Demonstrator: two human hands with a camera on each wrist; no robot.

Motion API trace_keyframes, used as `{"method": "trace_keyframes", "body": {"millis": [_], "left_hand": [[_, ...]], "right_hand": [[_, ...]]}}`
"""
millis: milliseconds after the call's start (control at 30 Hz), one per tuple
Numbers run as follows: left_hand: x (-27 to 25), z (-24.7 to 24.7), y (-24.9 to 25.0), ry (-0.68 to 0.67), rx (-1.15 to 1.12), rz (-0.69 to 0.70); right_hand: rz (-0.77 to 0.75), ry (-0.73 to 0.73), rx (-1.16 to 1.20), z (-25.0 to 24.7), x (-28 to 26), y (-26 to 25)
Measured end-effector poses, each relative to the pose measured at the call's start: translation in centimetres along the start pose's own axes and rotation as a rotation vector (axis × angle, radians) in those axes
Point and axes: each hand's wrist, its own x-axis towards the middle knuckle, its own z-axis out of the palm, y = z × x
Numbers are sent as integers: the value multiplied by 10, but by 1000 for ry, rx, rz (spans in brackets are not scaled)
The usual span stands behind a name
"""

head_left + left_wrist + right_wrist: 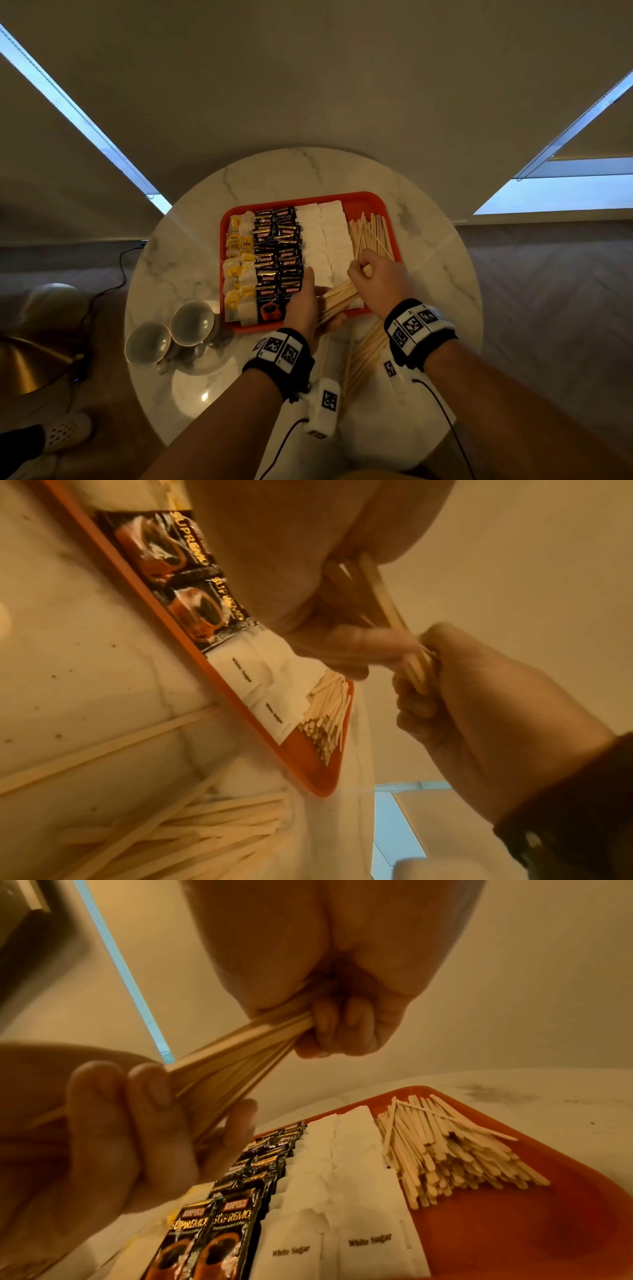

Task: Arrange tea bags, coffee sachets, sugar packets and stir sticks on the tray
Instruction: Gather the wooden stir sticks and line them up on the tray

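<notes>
An orange tray (375, 202) on the round marble table holds yellow-tagged tea bags (239, 263), black Kopiko coffee sachets (279, 253), white sugar packets (323, 240) and a heap of wooden stir sticks (371, 234). Both hands hold one bundle of stir sticks (340, 296) above the tray's near edge. My left hand (308, 303) grips the bundle's near end, seen in the right wrist view with fingers (113, 1123) wrapped round the sticks (232, 1056). My right hand (375, 274) pinches the far end. In the left wrist view the same bundle (394, 612) runs into the right hand (445, 685).
More loose stir sticks (364, 353) lie on the table (291, 168) below the tray, between my wrists, also in the left wrist view as a pile (192, 840). Two upturned glass cups (171, 330) stand at the table's left. A cable (102, 291) trails on the floor.
</notes>
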Motion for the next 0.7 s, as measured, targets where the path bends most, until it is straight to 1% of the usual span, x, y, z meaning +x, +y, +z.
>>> {"method": "trace_keyframes", "body": {"millis": [67, 133, 200, 267, 367, 467, 533, 600, 700], "left_hand": [[4, 2, -1, 77, 76, 56], [4, 5, -4, 80, 143, 108], [1, 8, -8, -4, 185, 145], [-2, 8, -9, -139, 185, 137], [-6, 2, -1, -340, 225, 63], [-8, 5, 4, -474, 328, -46], [-10, 10, 1, -570, 376, -68], [-9, 12, -3, -598, 367, -54], [0, 18, -9, -635, 347, -12]], "right_hand": [[-10, -11, -22, 0, -1, -2], [5, -12, -28, -2, 1, -1], [32, 4, -11, -5, 4, 3], [48, 29, 8, -10, 7, 7], [26, -9, 48, -14, 10, 18], [-65, -83, 26, -16, 9, 22], [-89, -115, 49, -15, 11, 25], [-83, -116, 96, -13, 14, 30], [-96, -68, 154, -9, 21, 44]]}}
